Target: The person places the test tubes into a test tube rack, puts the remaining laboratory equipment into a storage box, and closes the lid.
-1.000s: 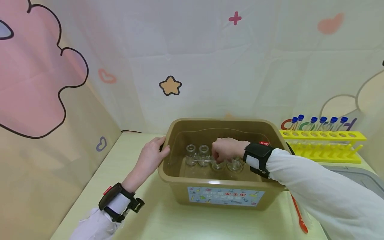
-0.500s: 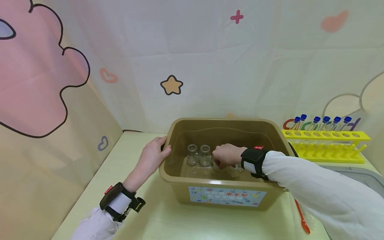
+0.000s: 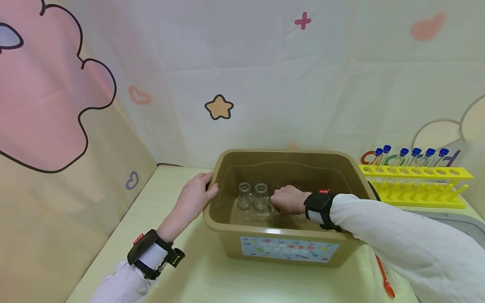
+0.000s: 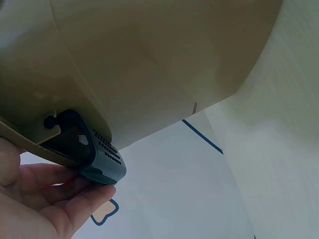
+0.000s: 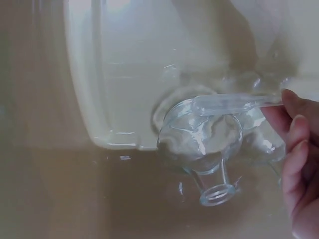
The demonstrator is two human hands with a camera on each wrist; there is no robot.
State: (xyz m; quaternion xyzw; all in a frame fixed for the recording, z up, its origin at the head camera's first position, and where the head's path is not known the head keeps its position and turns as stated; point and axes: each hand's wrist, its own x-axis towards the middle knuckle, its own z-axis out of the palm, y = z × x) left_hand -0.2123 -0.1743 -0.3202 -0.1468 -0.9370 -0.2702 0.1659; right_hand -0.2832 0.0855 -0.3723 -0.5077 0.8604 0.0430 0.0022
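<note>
A brown plastic storage box (image 3: pixel 280 230) stands on the table, a printed label on its front. My left hand (image 3: pixel 195 194) grips its left rim; in the left wrist view the fingers (image 4: pixel 92 204) lie against the dark handle (image 4: pixel 107 159). Inside the box is my right hand (image 3: pixel 289 199), pinching a clear plastic dropper (image 5: pixel 224 103) by its thin end. The dropper lies level over a round glass flask (image 5: pixel 199 144) whose neck points toward the lower edge of the right wrist view. Two small glass bottles (image 3: pixel 245 198) stand upright left of the right hand.
Behind the box on the right is a yellow test tube rack (image 3: pixel 417 200) with several blue-capped tubes. A grey lid (image 3: pixel 447 223) lies at the right, and a red spoon (image 3: pixel 386 286) near the front. A printed cloth (image 3: pixel 265 105) hangs behind the table.
My right hand has sunk deeper into the box, taking the dropper down from across the glassware. The left hand keeps its grip on the rim. The head view has shifted slightly.
</note>
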